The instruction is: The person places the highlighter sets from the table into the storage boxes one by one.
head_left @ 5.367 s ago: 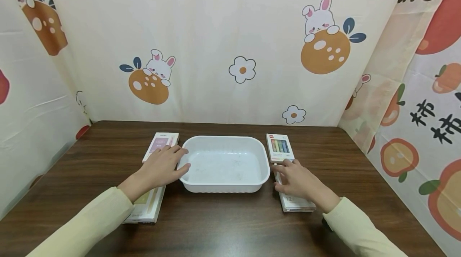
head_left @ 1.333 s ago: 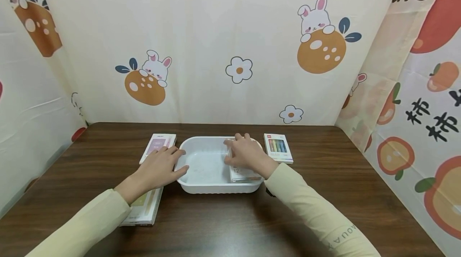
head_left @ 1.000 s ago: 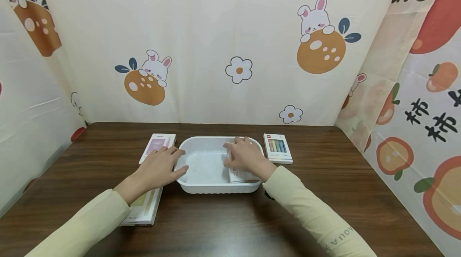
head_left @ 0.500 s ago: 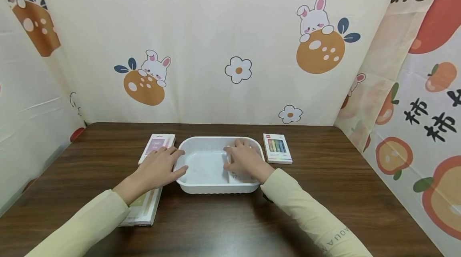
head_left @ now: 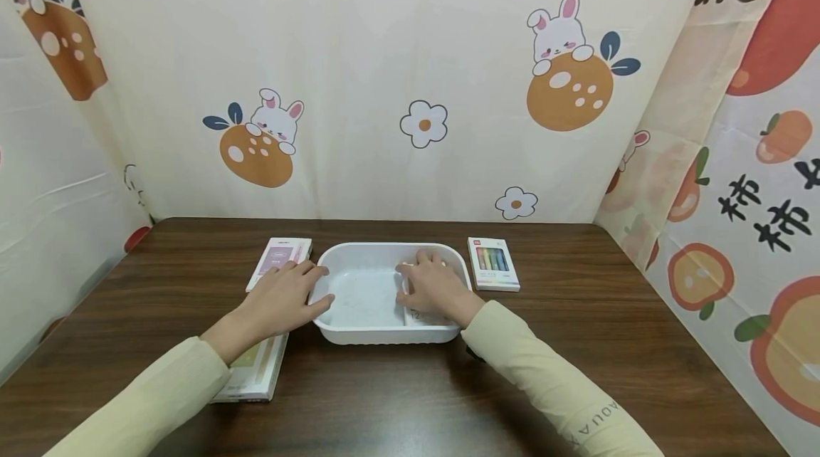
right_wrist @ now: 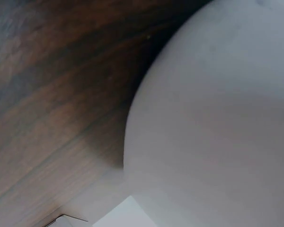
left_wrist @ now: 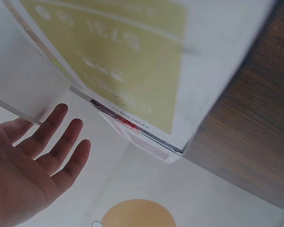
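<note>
Your left hand (head_left: pixel 280 298) lies spread at the tub's (head_left: pixel 378 336) 9 o'clock; inside, at 3, your right hand (head_left: pixel 435 287) covers a box (head_left: pixel 418 318), grip unclear.

So about five seconds back the white box marked 12 (head_left: pixel 419 317) was lying on the table (head_left: pixel 410 400), on the near side of the box with colored sticks pictured on it (head_left: pixel 493 265). By now it had ended up in the right half of the white plastic tub (head_left: pixel 355 300), and the right hand (head_left: pixel 435 285) had shifted left with it. Over the last second or so, hand and box also sank lower behind the near rim. The right sleeve (head_left: pixel 551 375) swung inward too, and its lettering (head_left: pixel 596 423) came into view.
</note>
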A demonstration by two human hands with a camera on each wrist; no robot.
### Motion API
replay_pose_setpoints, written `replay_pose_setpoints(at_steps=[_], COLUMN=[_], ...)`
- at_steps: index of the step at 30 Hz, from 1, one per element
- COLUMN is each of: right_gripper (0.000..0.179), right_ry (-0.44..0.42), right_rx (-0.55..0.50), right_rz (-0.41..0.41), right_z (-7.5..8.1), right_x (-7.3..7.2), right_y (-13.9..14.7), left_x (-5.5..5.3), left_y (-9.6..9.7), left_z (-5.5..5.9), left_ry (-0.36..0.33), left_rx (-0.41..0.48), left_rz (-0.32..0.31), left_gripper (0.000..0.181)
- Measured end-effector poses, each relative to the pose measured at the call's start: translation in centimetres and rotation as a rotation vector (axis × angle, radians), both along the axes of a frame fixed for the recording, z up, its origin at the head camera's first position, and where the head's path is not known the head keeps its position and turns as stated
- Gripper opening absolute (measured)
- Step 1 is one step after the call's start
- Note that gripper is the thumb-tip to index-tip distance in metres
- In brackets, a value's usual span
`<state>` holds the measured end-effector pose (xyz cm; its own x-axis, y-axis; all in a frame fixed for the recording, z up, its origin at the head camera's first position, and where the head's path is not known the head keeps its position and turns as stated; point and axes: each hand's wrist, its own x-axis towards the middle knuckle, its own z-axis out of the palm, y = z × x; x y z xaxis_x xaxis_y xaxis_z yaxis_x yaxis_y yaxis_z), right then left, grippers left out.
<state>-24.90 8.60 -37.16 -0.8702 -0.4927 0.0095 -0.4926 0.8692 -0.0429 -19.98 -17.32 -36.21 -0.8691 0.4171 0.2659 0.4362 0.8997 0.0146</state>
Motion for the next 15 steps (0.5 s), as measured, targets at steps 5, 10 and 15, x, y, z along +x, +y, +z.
replay_pose_setpoints(at_steps=[5,10,15], right_gripper=[0.051,0.050,0.052], right_ry=[0.005,0.008,0.011], right_rx=[0.012,0.024,0.026], right_rz=[0.004,0.014,0.026], right_z=[-0.02,0.09,0.11], right_x=[0.13,0.19,0.10], right_y=[-0.01,0.01,0.12], left_x=[-0.01,-0.03,-0.02], left_y=[-0.01,-0.01,-0.02], left_z=[-0.05,-0.07,0.02], left_ry=[0.001,-0.002,-0.008], left_rx=[0.001,0.001,-0.002], left_rz=[0.000,0.000,0.002], left_gripper=[0.046,0.046,0.047])
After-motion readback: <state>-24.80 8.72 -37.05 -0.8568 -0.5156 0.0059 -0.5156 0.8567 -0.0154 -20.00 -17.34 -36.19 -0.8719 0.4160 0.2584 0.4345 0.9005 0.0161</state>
